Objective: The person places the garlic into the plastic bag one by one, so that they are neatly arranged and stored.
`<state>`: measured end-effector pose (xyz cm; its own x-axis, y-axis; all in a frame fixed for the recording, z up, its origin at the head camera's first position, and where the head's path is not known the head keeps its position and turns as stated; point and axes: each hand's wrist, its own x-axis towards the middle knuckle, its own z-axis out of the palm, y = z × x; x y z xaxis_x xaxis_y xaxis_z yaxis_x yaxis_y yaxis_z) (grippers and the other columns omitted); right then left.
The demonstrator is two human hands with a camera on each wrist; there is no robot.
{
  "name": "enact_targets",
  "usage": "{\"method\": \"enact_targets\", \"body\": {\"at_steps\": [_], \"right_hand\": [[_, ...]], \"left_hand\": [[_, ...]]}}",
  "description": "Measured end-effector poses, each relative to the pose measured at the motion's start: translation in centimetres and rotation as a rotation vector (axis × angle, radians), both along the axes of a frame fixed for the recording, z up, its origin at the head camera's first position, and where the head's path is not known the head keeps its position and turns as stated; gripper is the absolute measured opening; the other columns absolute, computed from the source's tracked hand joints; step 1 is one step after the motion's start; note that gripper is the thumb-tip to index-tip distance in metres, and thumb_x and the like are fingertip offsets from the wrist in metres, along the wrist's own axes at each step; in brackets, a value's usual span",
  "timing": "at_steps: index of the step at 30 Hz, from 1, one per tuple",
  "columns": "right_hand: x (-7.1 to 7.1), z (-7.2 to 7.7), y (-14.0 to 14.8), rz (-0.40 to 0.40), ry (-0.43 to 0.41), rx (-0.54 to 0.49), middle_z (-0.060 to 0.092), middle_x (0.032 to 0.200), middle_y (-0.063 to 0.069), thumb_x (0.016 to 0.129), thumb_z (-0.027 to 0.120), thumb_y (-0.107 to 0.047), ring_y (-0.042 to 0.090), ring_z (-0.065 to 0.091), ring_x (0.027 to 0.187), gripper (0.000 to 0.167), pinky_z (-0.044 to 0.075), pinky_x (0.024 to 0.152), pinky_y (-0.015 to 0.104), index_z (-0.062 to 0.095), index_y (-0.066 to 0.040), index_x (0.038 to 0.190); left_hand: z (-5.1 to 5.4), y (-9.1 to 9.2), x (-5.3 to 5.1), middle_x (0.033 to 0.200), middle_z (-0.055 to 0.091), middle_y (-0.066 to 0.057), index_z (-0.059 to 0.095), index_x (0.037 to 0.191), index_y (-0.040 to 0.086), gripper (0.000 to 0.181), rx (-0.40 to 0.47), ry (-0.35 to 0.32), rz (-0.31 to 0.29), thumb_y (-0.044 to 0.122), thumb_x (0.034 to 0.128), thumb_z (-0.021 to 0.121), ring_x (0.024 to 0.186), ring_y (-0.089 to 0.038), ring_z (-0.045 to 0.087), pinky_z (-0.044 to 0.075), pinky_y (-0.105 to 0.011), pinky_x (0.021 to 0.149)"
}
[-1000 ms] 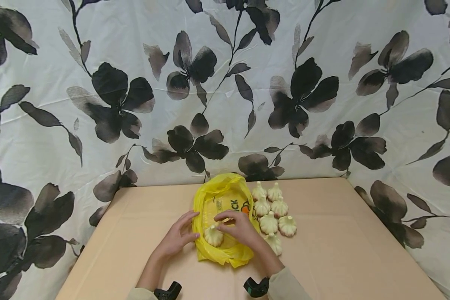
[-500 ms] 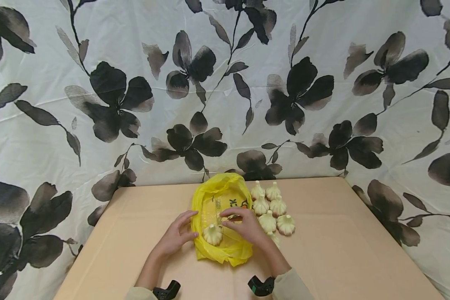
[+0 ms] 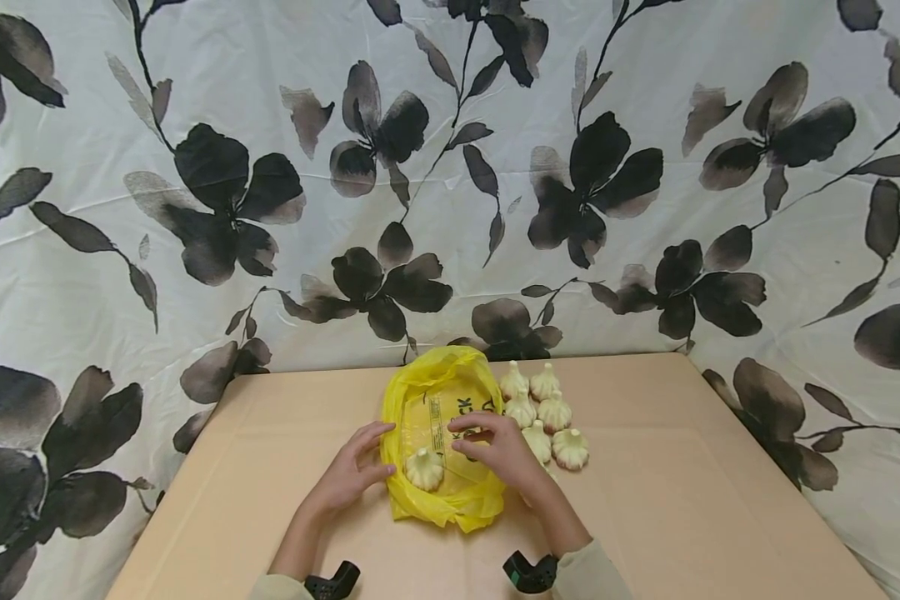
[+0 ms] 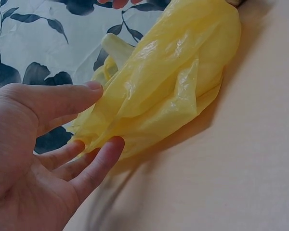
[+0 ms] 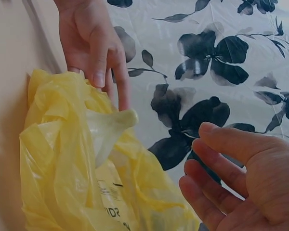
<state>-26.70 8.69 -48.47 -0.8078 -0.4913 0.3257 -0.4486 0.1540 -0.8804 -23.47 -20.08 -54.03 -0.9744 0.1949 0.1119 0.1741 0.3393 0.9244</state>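
A yellow plastic bag (image 3: 450, 360) lies with its mouth spread wide on the table, dark print showing inside it. One garlic bulb (image 3: 424, 469) sits in the bag near its front left, stem up. My left hand (image 3: 348, 472) rests at the bag's left side; in the left wrist view its thumb and fingertips touch the plastic without curling round it. Above the bag's right part hovers my right hand (image 3: 501, 450), fingers loosely bent and nothing between them. In the right wrist view, the garlic stem (image 5: 120, 122) sticks up over the bag's rim, apart from the right hand.
Several garlic bulbs (image 3: 554, 413) stand in two columns just right of the bag, the nearer ones partly hidden by the right arm. The tan table (image 3: 682, 500) ends at the back against a white floral cloth (image 3: 495, 217). Each wrist wears a black device.
My right hand has moved off the garlic bulb in the bag, a little to the right, leaving the bulb standing there. The left hand stays at the bag's side.
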Motion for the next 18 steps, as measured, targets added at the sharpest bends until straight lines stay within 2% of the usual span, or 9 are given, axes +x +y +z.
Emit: {"method": "enact_targets", "body": {"at_steps": [6, 12, 18], "right_hand": [[-0.4, 0.0, 0.5, -0.025, -0.005, 0.041, 0.069, 0.114, 0.006, 0.087, 0.072, -0.02, 0.034, 0.065, 0.103, 0.024, 0.056, 0.088, 0.032, 0.072, -0.013, 0.11], [-1.4, 0.1, 1.4, -0.022, -0.006, 0.052, 0.07, 0.111, 0.003, 0.086, 0.073, -0.02, 0.035, 0.065, 0.105, 0.025, 0.057, 0.087, 0.037, 0.072, -0.013, 0.11], [-2.0, 0.2, 2.2, -0.026, -0.007, 0.071, 0.07, 0.11, 0.001, 0.085, 0.074, -0.024, 0.024, 0.066, 0.1, 0.021, 0.057, 0.085, 0.035, 0.073, -0.022, 0.106]], "left_hand": [[0.0, -0.1, 0.0, 0.158, 0.022, -0.014, 0.047, 0.142, 0.016, 0.063, -0.009, -0.019, 0.007, 0.019, 0.0847, 0.074, 0.142, -0.045, 0.029, 0.039, -0.057, 0.107], [0.1, 0.2, -0.4, 0.158, 0.024, -0.013, 0.048, 0.141, 0.017, 0.062, -0.007, -0.015, 0.018, 0.019, 0.0844, 0.074, 0.142, -0.044, 0.028, 0.039, -0.057, 0.107], [0.0, 0.6, -0.7, 0.158, 0.023, -0.011, 0.047, 0.142, 0.016, 0.063, 0.012, -0.039, 0.034, 0.018, 0.0843, 0.074, 0.142, -0.044, 0.028, 0.039, -0.056, 0.108]]}}
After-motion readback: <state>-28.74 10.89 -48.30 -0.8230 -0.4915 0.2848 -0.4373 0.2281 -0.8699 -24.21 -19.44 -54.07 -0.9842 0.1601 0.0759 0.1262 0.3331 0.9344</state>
